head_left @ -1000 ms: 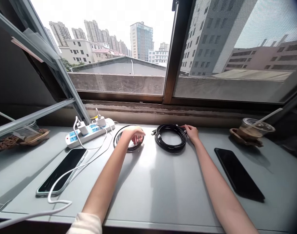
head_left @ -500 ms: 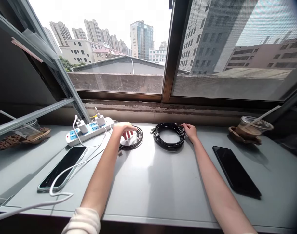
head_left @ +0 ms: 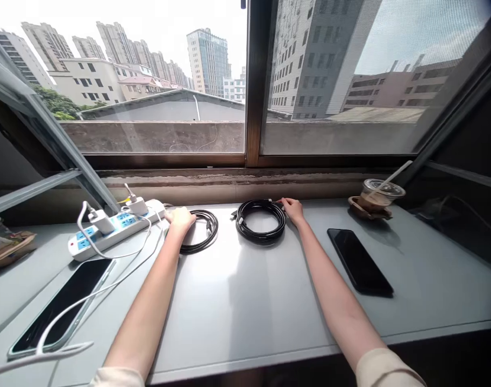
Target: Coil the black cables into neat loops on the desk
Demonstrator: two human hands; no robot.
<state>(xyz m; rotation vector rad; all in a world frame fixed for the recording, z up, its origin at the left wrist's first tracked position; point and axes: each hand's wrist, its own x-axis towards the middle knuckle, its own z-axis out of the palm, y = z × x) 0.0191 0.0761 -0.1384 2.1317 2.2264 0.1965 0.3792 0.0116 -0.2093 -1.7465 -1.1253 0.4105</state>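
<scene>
Two coils of black cable lie on the grey tabletop. My left hand (head_left: 180,219) is closed on the left edge of the smaller coiled cable (head_left: 200,247), its fingertips largely hidden behind the hand. A connector shows on that coil's right inner side. The larger, thicker coiled cable (head_left: 260,236) lies to the right, with connector ends at its left and top. At its upper right edge, my right hand (head_left: 292,209) pinches a short dark cable end between thumb and fingers.
A white power strip (head_left: 118,228) with plugged-in chargers and a white cord is at left, beside a phone (head_left: 62,306) crossed by the cord. Another black phone (head_left: 360,262) lies right, before a drink cup (head_left: 378,194) in a carrier. A window frame (head_left: 253,107) stands behind.
My left hand has moved from above the smaller coil onto its left edge, its fingers closing. The right hand stays at the larger coil. The whole view has shifted rightward.
</scene>
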